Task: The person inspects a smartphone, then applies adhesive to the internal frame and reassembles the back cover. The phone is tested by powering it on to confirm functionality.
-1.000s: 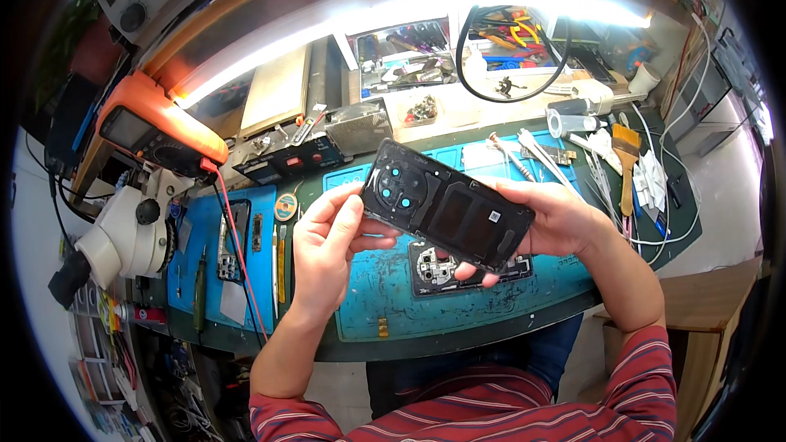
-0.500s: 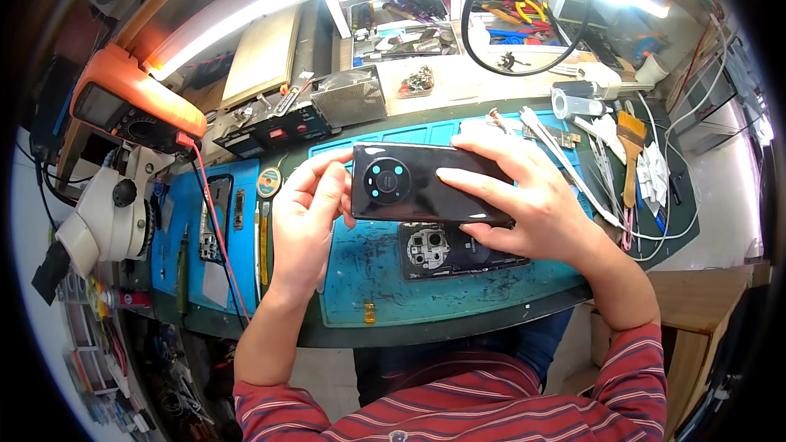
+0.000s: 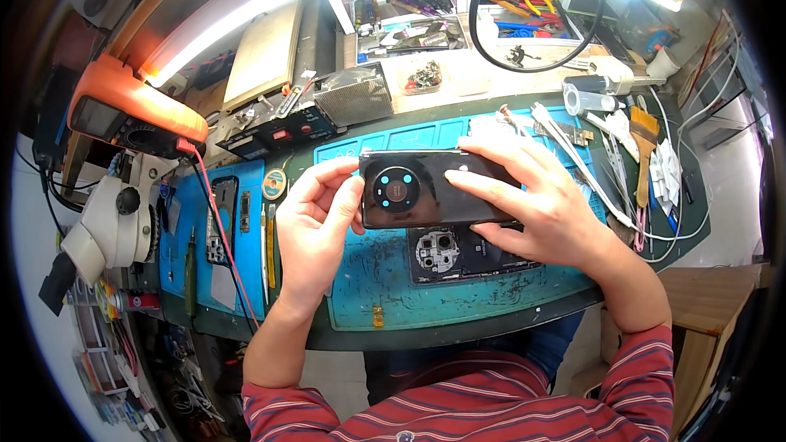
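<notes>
A glossy black phone back cover point(image 3: 435, 194) is held level above the blue mat, its round camera ring with several bright blue spots at the left end. My left hand point(image 3: 322, 207) pinches the cover's left edge between thumb and fingers. Across its right part, my right hand point(image 3: 536, 201) grips it, with fingers on the upper edge and face and the thumb at the lower edge. Partly hidden beneath lies an opened phone point(image 3: 434, 252) with its inner parts showing. A small amber piece point(image 3: 377, 316) rests near the front of the blue work mat point(image 3: 393, 286).
An orange multimeter point(image 3: 135, 106) and a white microscope part point(image 3: 106, 205) stand at the left. Beside them, a phone frame point(image 3: 221, 221) lies on another blue mat. A brush point(image 3: 643, 143), tweezers and a white cable crowd the right; tool trays point(image 3: 417, 37) sit behind.
The whole view has shifted slightly, so everything sits a little further right. My left thumb lies a bit lower along the cover's left edge. Both hands keep their hold.
</notes>
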`<state>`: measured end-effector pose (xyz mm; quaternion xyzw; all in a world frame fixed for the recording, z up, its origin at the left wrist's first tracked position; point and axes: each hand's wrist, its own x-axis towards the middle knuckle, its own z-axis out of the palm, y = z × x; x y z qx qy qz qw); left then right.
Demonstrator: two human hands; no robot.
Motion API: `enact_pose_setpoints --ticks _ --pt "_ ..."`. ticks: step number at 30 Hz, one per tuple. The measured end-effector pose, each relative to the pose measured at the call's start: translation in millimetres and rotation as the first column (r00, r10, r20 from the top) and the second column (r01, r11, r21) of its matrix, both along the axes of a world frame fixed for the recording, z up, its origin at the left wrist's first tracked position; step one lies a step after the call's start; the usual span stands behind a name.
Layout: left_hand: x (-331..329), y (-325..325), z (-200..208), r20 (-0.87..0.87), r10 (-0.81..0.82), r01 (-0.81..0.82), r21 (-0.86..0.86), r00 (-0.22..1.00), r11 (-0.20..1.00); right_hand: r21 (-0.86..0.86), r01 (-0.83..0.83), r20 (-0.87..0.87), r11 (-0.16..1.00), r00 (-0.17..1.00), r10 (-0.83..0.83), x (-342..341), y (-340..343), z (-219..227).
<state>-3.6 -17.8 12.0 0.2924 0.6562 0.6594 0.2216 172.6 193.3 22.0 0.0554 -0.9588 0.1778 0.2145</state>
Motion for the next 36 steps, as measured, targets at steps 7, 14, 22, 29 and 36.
enact_pose_setpoints --ticks 7,14,22,29,36 --pt "2 0 0 -0.047 0.003 -0.004 -0.024 0.999 1.0 0.033 0.044 -0.063 0.998 0.997 -0.042 0 0 -1" --pt "1 1 4 -0.103 0.061 -0.064 -0.03 0.993 0.997 -0.107 0.101 -0.104 0.989 0.988 -0.112 5 20 10" --pt "-3 -3 3 -0.292 0.068 -0.086 -0.048 0.954 0.995 -0.62 0.083 -0.014 0.78 0.993 -0.117 34 38 4" --pt "-7 6 -6 -0.525 0.106 -0.181 -0.093 0.844 0.979 -0.691 0.036 0.011 0.722 0.999 -0.039 45 54 -10" --pt "-11 -4 -10 -0.439 -0.004 -0.052 -0.115 0.899 0.992 -0.306 -0.036 0.06 0.951 0.997 0.057 51 34 -5"
